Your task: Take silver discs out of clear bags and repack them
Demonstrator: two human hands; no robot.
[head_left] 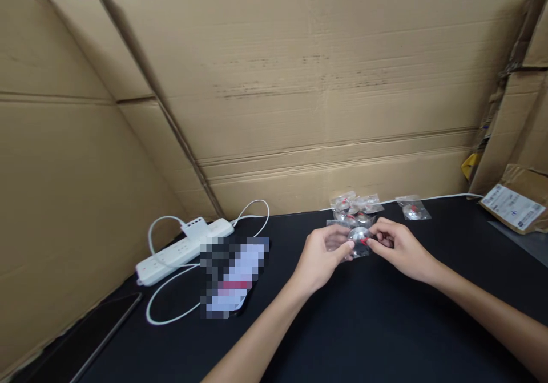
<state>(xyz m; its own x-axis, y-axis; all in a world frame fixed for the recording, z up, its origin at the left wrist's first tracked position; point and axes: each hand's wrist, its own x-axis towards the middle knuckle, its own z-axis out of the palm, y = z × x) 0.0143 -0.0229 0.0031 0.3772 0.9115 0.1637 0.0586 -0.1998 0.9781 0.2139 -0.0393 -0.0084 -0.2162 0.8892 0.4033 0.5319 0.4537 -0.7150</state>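
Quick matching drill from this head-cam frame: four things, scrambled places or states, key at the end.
1. Power strip
2. Silver round piece with a red bit
3. Cardboard package
4. Lone clear bag

A. Far right, bearing a white label
B. Between the left hand and right hand
C. Set apart, right of the clustered bags
D. White, with a white block on it

Pairs: 1-D, 2-B, 3-A, 4-C
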